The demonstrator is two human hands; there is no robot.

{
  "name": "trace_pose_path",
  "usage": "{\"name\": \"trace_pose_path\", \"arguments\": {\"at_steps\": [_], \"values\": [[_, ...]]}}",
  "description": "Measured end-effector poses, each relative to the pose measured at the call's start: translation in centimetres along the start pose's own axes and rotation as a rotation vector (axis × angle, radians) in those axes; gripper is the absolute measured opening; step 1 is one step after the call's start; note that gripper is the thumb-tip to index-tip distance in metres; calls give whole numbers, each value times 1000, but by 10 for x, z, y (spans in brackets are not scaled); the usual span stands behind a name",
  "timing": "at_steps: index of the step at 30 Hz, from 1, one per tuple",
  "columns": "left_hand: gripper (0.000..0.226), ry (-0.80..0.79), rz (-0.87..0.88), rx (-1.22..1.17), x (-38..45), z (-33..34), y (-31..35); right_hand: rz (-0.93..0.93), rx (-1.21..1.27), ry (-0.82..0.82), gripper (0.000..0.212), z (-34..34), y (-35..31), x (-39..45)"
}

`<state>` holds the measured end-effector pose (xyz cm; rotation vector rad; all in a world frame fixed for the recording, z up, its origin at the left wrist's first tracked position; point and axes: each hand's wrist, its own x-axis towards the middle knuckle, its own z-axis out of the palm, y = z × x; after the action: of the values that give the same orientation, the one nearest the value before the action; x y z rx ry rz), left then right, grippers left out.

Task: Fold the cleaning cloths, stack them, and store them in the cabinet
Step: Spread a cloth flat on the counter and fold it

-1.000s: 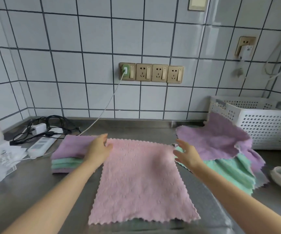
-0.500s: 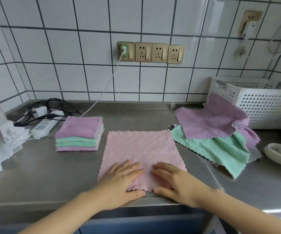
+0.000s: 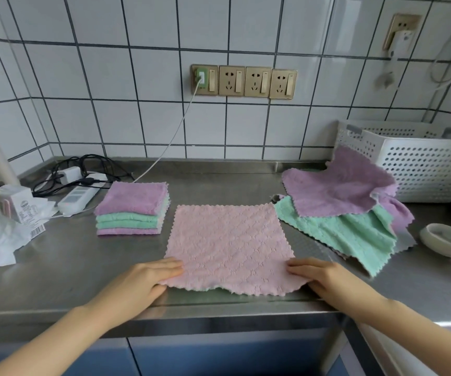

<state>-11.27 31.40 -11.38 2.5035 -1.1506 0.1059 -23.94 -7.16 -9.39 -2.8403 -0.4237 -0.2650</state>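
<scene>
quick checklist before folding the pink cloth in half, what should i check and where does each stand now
1. Pink cloth lies spread flat on the steel counter: ok.
2. Left hand at the near left corner: ok, fingers on top; a pinching grip cannot be told.
3. Right hand at the near right corner: ok, same doubt about the grip.
4. Far half free of other things: ok on the left; on the right the far corner sits right at the loose green cloth, whether they touch cannot be told.
5. Folded stack ready to take it: ok, it looks squared, left of the pink cloth.
6. Near edge flat: not ok, it ripples.
</scene>
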Motion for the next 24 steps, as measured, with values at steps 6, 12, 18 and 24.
{"name": "trace_pose_path", "arguments": {"at_steps": [6,12,18,24], "values": [[36,54,-126,-282,-23,-17,8,74,226,132,33,-15,-13,-15],[37,-202,-214,-563,-28,-62,11,257,752,93,13,-34,-26,-19],[22,66,-511,-937,25,-52,10,615,990,233,37,-21,-22,40],[28,317,-695,-749,63,-11,-5,875,808,292,23,8,2,81]]}}
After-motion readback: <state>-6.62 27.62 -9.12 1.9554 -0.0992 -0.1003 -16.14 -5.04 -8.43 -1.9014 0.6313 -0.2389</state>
